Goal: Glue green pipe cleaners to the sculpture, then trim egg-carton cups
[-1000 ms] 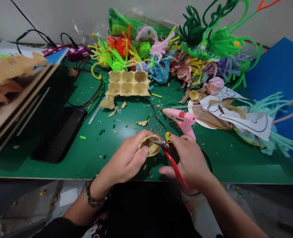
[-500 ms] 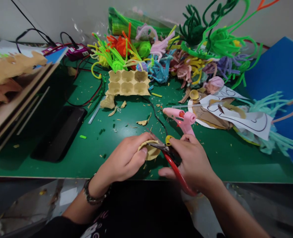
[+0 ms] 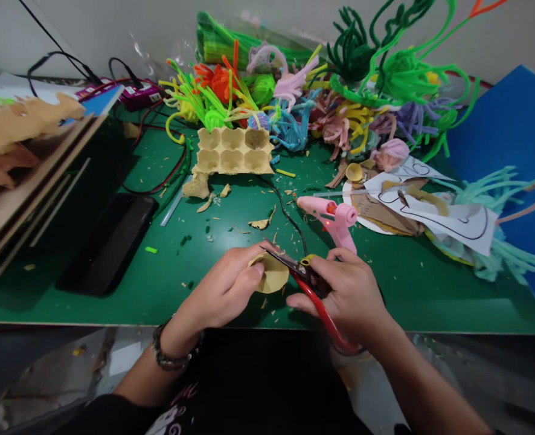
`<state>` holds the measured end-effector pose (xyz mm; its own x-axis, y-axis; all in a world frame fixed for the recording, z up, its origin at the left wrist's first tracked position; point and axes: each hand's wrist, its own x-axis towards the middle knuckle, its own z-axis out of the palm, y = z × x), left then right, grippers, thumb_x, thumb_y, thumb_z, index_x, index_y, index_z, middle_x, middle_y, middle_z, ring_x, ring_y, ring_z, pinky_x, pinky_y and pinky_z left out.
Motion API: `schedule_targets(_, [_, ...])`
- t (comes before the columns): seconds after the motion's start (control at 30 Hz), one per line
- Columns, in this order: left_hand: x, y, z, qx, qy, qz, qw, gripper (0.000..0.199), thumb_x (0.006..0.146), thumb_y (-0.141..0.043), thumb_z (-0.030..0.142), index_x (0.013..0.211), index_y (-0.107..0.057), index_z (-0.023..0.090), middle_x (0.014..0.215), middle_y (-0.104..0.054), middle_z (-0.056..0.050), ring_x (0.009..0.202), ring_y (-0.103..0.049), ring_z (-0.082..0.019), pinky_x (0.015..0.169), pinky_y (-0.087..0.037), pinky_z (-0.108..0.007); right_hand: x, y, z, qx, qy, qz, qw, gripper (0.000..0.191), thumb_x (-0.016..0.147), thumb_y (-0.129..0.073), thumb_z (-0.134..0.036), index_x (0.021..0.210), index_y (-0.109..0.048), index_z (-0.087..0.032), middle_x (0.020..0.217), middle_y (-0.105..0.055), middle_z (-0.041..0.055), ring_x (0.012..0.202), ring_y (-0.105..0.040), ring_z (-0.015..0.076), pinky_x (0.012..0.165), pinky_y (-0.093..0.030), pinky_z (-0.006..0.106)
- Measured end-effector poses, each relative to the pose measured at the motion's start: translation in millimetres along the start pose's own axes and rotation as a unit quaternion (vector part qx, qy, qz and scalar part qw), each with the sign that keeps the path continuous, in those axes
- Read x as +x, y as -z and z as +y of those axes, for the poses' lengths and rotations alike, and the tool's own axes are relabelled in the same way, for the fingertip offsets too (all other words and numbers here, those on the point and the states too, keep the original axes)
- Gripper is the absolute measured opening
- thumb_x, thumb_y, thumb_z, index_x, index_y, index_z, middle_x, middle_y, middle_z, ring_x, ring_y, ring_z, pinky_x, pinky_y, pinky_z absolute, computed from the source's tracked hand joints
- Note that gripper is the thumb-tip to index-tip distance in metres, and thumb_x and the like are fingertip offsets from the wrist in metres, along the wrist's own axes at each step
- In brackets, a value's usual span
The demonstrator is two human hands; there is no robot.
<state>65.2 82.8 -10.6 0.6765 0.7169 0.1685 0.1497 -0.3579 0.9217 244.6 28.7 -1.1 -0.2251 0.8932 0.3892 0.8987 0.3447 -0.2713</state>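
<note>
My left hand (image 3: 231, 281) pinches a beige egg carton cup (image 3: 274, 275) by its left edge, above the front of the green table. In my right hand (image 3: 351, 290) is a pair of scissors (image 3: 324, 308) with red handles, its dark blades lying along the cup's upper rim. A thin paper strip curls beside the blades. Beyond my hands sits a beige egg carton (image 3: 233, 151) with several hollows and a torn front left corner. A pink glue gun (image 3: 331, 217) with a small red light stands just past my right hand.
Paper scraps (image 3: 261, 224) dot the green table (image 3: 195, 308). Bundles of pipe cleaners (image 3: 290, 121) line the back. A black phone (image 3: 108, 244) and stacked boards (image 3: 27, 193) are at left; a paper-covered cardboard piece (image 3: 398, 208) and blue board (image 3: 507, 139) at right.
The cup has turned and shifted slightly left in my left hand. The scissor blades have moved from across the cup's opening to along its upper rim.
</note>
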Motion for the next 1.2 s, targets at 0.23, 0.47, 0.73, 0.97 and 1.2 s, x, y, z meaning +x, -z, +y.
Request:
schedule_targets(0.23, [0.6, -3.5, 6.1, -0.028, 0.047, 0.018, 0.998, 0.019, 0.082, -0.042, 0.025, 0.099, -0.045, 0.018, 0.074, -0.056, 0.001, 0.063, -0.050, -0.011, 0.058, -0.041, -0.023, -4.5, -6.5, 0.5, 0.003, -0.058, -0.012, 0.998, 0.060, 0.075, -0.029, -0.071, 0.051, -0.045, -0.019, 0.041, -0.043, -0.0015, 0.046, -0.040, 0.0114, 0.048, -0.028, 0.022])
schedule_targets(0.47, [4.6, -4.6, 11.5, 0.018, 0.028, -0.026, 0.999, 0.017, 0.080, -0.035, 0.011, 0.087, -0.049, 0.017, 0.072, -0.055, 0.002, 0.061, -0.049, -0.009, 0.057, -0.040, -0.021, 1.4, -1.6, -3.8, -0.012, -0.033, -0.020, 0.999, 0.061, 0.074, -0.018, -0.074, 0.059, -0.041, -0.020, 0.047, -0.044, -0.0016, 0.047, -0.039, 0.0123, 0.052, -0.028, 0.025])
schedule_targets(0.73, [5.3, -1.0, 12.6, 0.034, 0.023, -0.041, 0.998, 0.024, 0.075, -0.034, 0.006, 0.088, -0.052, 0.017, 0.073, -0.056, 0.004, 0.061, -0.048, -0.008, 0.057, -0.039, -0.020, -0.5, -4.4, -0.9, -0.047, -0.007, 0.002, 0.999, 0.066, 0.075, -0.010, -0.074, 0.055, -0.041, -0.020, 0.043, -0.042, -0.0023, 0.045, -0.034, 0.0111, 0.056, -0.028, 0.026])
schedule_targets(0.97, [4.8, -1.8, 9.9, 0.017, 0.029, -0.045, 0.998, 0.023, 0.074, -0.034, 0.006, 0.086, -0.051, 0.016, 0.071, -0.053, 0.004, 0.060, -0.046, -0.008, 0.056, -0.038, -0.020, 0.6, -2.3, -1.0, -0.063, 0.018, 0.007, 0.998, 0.067, 0.079, -0.011, -0.069, 0.050, -0.043, -0.019, 0.039, -0.044, -0.0021, 0.040, -0.032, 0.0096, 0.051, -0.026, 0.024])
schedule_targets(1.2, [4.5, -7.1, 7.4, 0.014, 0.058, 0.021, 0.998, 0.018, 0.077, -0.035, 0.010, 0.087, -0.048, 0.018, 0.068, -0.053, 0.005, 0.058, -0.046, -0.008, 0.054, -0.037, -0.019, -3.6, -7.0, -0.3, -0.066, -0.014, 0.034, 0.997, 0.065, 0.077, -0.023, -0.070, 0.047, -0.047, -0.018, 0.038, -0.046, -0.0013, 0.041, -0.038, 0.0103, 0.047, -0.026, 0.022])
